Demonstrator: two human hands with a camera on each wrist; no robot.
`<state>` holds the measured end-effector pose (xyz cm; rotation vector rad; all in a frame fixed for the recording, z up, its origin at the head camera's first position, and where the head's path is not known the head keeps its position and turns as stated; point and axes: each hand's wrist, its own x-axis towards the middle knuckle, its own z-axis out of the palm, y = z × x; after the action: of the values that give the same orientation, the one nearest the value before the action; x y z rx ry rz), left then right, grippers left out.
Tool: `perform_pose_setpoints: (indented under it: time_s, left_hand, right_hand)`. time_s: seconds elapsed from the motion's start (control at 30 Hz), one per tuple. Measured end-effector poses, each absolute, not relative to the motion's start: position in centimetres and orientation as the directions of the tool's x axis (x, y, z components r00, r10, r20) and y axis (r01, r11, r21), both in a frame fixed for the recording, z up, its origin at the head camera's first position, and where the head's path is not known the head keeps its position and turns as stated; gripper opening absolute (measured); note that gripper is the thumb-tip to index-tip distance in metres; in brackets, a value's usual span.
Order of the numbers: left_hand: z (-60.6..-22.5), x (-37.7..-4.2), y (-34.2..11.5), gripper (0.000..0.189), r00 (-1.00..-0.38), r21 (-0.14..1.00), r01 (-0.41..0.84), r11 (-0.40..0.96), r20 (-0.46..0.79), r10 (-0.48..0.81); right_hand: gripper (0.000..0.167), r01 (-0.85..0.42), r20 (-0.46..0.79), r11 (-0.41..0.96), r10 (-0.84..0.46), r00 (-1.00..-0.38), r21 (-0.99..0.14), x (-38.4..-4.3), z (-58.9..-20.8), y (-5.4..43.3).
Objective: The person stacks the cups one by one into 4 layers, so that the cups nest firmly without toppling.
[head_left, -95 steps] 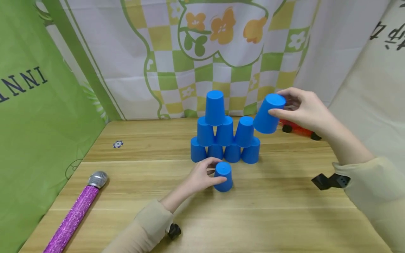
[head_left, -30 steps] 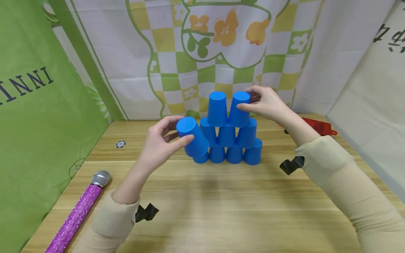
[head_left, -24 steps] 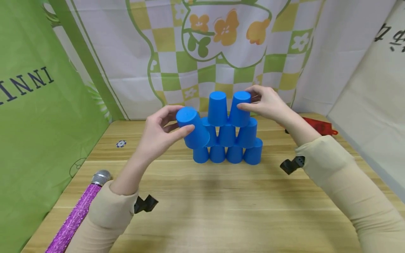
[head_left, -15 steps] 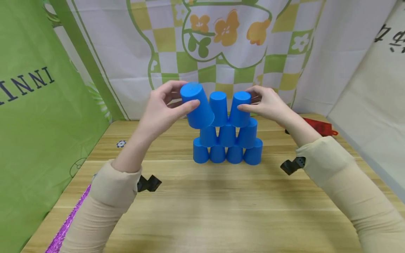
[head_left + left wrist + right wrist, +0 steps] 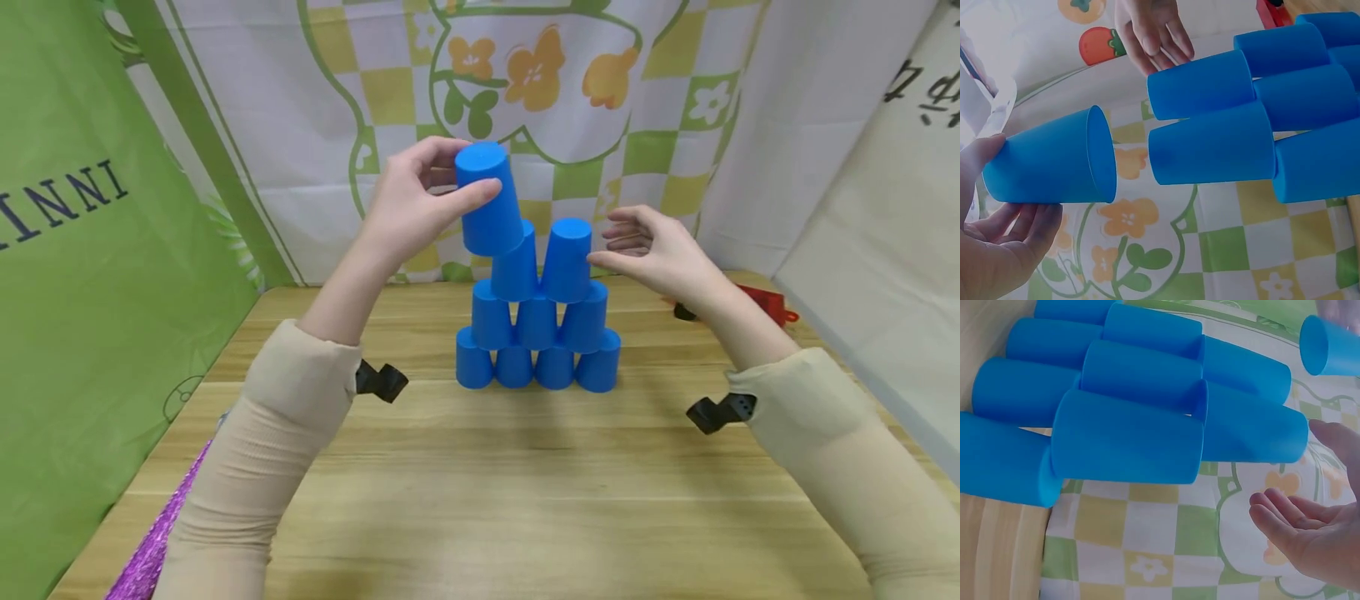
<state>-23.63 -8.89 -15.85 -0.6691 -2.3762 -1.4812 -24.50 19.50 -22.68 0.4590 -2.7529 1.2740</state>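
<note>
Upside-down blue plastic cups stand in a stepped stack, with several in the bottom row, three in the middle row and two on top. My left hand grips another blue cup between thumb and fingers, mouth down and slightly tilted. In the left wrist view a gap separates this held cup from the stack. My right hand has its fingers loosely spread beside the top right cup and holds nothing. Its thumb tip lies close to that cup; whether it touches is hard to tell.
A purple glittery microphone lies at the table's left, partly hidden by my left sleeve. Behind my right wrist sits a red toy. A patterned curtain hangs behind the wooden table.
My left hand has raised its cup from beside the stack to above the top left cup, moving up and rightward. My right hand has released the top right cup and drawn slightly right.
</note>
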Motion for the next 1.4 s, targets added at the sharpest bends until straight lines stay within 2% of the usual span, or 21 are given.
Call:
perform_pose_setpoints:
  time_s: [0.4, 0.57, 0.97, 1.4]
  left_hand:
    - [-15.5, -25.6, -6.7, 0.051, -0.872, 0.765, 0.489, 0.42, 0.415, 0.259]
    - [-15.3, -26.1, -5.6, 0.052, -0.872, 0.769, 0.488, 0.412, 0.415, 0.258]
    - [-15.6, -27.9, -3.7, 0.052, -0.895, 0.778, 0.443, 0.445, 0.356, 0.269]
    - [-16.2, -28.6, -3.1, 0.053, -0.899, 0.762, 0.436, 0.479, 0.349, 0.264]
  right_hand:
    - [0.068, -0.242, 0.168, 0.576, -0.179, -0.969, -0.781, -20.9, -25.5, 22.5]
    - [0.063, -0.263, 0.191, 0.56, -0.185, -0.964, -0.785, -19.5, -27.8, 23.5]
    - [0.056, -0.288, 0.191, 0.529, -0.23, -0.954, -0.799, -18.3, -31.3, 23.4]
    - [0.056, -0.241, 0.132, 0.536, -0.234, -0.963, -0.809, -17.4, -33.0, 23.5]
